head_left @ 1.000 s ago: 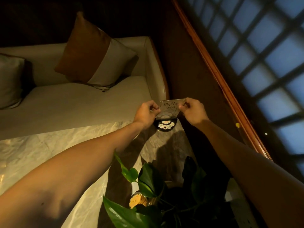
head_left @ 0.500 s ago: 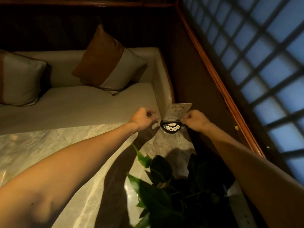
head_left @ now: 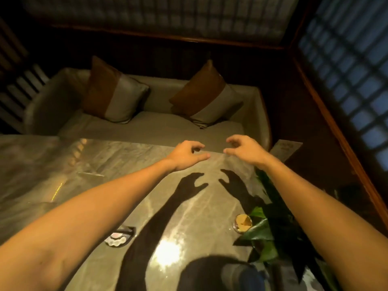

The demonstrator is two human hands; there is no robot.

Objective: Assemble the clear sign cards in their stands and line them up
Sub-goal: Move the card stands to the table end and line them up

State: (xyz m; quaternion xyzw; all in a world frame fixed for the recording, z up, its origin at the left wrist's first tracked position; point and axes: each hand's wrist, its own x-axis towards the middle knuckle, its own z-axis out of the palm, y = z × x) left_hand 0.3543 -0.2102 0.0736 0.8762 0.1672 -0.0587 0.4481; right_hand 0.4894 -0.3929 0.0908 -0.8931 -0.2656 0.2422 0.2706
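A clear sign card (head_left: 286,149) stands upright at the far right corner of the marble table (head_left: 126,164); my right forearm hides its base. My left hand (head_left: 188,153) and my right hand (head_left: 244,149) hover empty above the table's far edge, fingers apart, to the left of that card. A black stand with white markings (head_left: 119,237) lies near my left forearm. Another clear card (head_left: 90,174) lies flat on the table at the left, hard to make out.
A leafy plant (head_left: 273,223) fills the table's right side beside a small round dish (head_left: 243,223). Behind the table stands a cushioned bench (head_left: 159,124) with two pillows. Wood panelling and a lattice window (head_left: 348,66) close the right side.
Both hands let go of the card, now standing in its stand at the far right corner, and moved left and open. The camera swung left and back, showing more table.
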